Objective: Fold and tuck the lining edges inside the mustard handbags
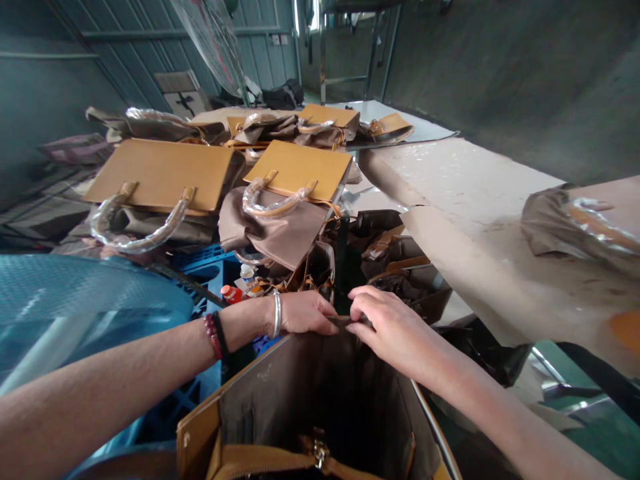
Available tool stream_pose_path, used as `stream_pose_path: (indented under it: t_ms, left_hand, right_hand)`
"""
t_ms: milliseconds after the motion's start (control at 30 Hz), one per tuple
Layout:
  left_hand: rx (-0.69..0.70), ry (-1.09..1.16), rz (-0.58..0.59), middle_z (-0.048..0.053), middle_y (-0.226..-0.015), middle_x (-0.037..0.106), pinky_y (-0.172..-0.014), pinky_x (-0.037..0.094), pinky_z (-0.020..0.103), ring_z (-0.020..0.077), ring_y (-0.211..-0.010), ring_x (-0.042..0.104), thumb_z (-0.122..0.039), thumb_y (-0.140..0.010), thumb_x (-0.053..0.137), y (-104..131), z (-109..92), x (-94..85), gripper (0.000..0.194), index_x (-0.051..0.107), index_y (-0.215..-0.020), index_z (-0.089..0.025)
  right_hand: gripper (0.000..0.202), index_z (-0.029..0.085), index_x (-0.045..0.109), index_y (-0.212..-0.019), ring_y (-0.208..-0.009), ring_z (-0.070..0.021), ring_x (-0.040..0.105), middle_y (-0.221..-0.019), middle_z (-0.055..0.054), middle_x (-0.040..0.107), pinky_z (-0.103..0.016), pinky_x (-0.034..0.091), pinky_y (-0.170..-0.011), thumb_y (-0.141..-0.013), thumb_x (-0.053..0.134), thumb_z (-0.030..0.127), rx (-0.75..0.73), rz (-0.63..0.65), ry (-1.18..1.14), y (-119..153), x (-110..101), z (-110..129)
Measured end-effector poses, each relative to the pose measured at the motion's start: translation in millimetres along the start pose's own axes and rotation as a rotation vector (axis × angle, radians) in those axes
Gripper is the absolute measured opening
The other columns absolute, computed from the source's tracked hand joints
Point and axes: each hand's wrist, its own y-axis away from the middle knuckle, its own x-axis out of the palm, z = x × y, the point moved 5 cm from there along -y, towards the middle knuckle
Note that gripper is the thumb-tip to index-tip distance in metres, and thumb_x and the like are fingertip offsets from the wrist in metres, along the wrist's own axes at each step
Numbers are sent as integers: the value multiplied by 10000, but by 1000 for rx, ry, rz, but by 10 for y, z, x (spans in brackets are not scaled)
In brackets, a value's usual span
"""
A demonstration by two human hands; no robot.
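A handbag (pixel 280 393) with a dark brown lining and tan trim stands open right below me, its mouth facing up. A metal zip pull (pixel 320 450) shows on the tan strip at its near side. My left hand (pixel 305 313), with a silver bangle at the wrist, pinches the bag's far rim between thumb and fingers. Just right of it, my right hand (pixel 377 317) has its fingers curled at the same rim, thumb and index close together. The two hands are a short gap apart. What lies under the left fingers is hidden.
Tan-and-brown handbags with plastic-wrapped handles (pixel 137 230) lie ahead on a table. More bags (pixel 405 273) sit lower down beyond my hands. A blue plastic crate (pixel 205 273) and blue wrapping (pixel 90 313) are at left, with a red-capped bottle (pixel 231 293). Brown paper (pixel 475 227) covers the right-hand table.
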Motion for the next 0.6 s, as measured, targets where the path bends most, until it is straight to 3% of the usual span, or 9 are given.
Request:
stream_pose_path:
  t_ms: [367, 600]
  left_hand:
    - [109, -237, 23, -54, -469, 329, -426, 205, 206, 74, -458, 292, -290, -631, 489, 170, -209, 133, 157, 503, -569, -147]
    - [113, -256, 43, -38, -523, 443, -446, 237, 207, 90, -476, 349, -322, -644, 477, 224, -208, 213, 216, 587, -680, -140]
  right_hand:
    - [160, 177, 442, -630, -839, -129, 515, -930, -11, 522, -263, 382, -741, -771, 508, 139, 72, 135, -209, 227, -52, 126]
    - [152, 175, 436, -616, -753, -124, 518, -820, -14, 545, -248, 363, -684, -757, 491, 157, 154, 87, -205, 241, -47, 76]
